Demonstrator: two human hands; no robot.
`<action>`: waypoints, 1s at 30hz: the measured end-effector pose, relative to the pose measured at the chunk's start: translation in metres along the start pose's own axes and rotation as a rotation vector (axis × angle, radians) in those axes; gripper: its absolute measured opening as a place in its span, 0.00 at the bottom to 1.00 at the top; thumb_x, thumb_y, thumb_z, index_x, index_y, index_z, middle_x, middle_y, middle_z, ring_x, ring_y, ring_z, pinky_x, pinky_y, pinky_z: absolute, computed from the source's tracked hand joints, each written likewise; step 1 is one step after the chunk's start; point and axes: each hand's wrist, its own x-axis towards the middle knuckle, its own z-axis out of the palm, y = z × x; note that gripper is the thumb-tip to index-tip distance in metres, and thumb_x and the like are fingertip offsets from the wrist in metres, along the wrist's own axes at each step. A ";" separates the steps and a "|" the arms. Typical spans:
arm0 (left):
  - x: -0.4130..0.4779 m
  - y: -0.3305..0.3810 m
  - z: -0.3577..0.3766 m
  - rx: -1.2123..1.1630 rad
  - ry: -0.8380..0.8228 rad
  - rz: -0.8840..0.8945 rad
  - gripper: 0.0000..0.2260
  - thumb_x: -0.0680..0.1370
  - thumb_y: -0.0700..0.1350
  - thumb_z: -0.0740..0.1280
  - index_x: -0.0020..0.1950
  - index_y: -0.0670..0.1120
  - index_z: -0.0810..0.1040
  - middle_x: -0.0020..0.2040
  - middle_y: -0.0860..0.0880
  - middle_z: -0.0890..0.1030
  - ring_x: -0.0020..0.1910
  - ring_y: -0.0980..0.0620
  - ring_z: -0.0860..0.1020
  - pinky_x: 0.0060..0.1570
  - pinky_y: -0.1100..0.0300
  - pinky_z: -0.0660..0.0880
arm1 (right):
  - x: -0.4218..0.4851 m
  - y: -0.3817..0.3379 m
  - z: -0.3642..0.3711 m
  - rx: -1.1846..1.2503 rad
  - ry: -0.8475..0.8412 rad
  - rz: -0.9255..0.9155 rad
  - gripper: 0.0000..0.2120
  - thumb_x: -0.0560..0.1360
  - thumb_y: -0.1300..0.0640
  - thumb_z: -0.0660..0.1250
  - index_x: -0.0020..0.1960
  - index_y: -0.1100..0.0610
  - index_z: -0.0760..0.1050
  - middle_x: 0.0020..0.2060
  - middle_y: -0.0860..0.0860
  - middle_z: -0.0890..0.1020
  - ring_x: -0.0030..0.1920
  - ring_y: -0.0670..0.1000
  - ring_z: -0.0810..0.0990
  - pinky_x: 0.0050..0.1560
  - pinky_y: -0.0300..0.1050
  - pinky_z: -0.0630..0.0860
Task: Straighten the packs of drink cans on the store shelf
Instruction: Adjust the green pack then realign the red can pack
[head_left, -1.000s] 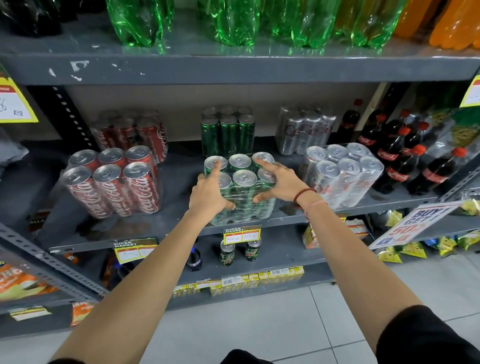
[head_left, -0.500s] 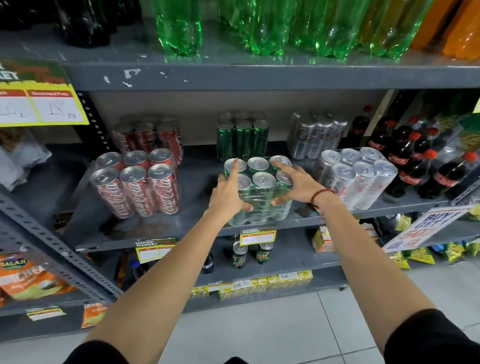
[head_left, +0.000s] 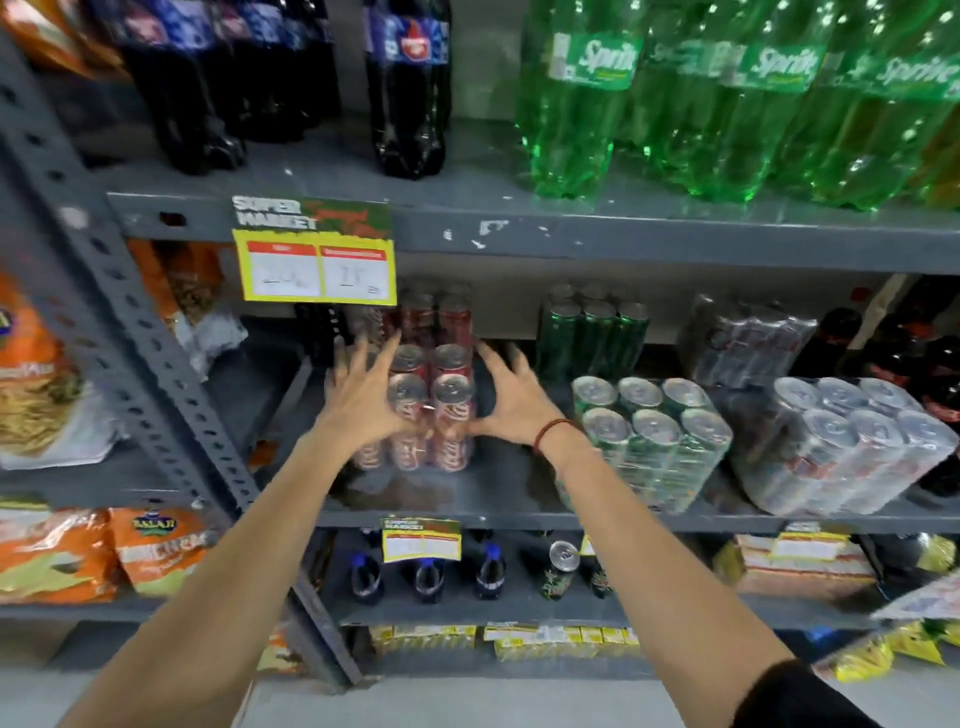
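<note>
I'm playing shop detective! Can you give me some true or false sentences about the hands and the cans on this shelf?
1. Both hands, left hand and right hand, are at the shrink-wrapped pack of red cola cans. True.
2. The shrink-wrapped pack of green cans sits left of the red pack. False: it sits to the right.
3. The right wrist wears a red string bracelet. True.
4. The big green plastic Sprite bottles stand on the shelf below the cans. False: they stand on the shelf above.
5. The shrink-wrapped pack of silver cans is being held. False: no hand touches it.
</note>
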 end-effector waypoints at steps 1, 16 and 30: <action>0.003 -0.012 -0.001 0.032 -0.027 0.024 0.55 0.61 0.58 0.77 0.76 0.53 0.44 0.77 0.42 0.41 0.75 0.37 0.38 0.72 0.37 0.48 | 0.008 -0.008 0.012 -0.023 -0.040 -0.017 0.53 0.63 0.46 0.78 0.77 0.47 0.49 0.77 0.62 0.45 0.76 0.65 0.48 0.73 0.60 0.57; 0.013 -0.056 0.014 0.060 -0.022 0.216 0.50 0.61 0.50 0.79 0.76 0.48 0.54 0.77 0.47 0.54 0.76 0.46 0.47 0.71 0.47 0.61 | 0.036 -0.034 0.056 -0.316 0.007 -0.009 0.44 0.68 0.54 0.74 0.76 0.45 0.53 0.76 0.55 0.57 0.73 0.69 0.56 0.66 0.63 0.67; -0.025 -0.056 0.010 0.076 -0.060 0.197 0.48 0.63 0.51 0.78 0.76 0.49 0.53 0.78 0.49 0.53 0.76 0.47 0.45 0.68 0.44 0.65 | -0.002 -0.041 0.057 -0.343 -0.043 -0.012 0.50 0.64 0.50 0.78 0.77 0.45 0.50 0.77 0.54 0.53 0.71 0.67 0.58 0.65 0.61 0.68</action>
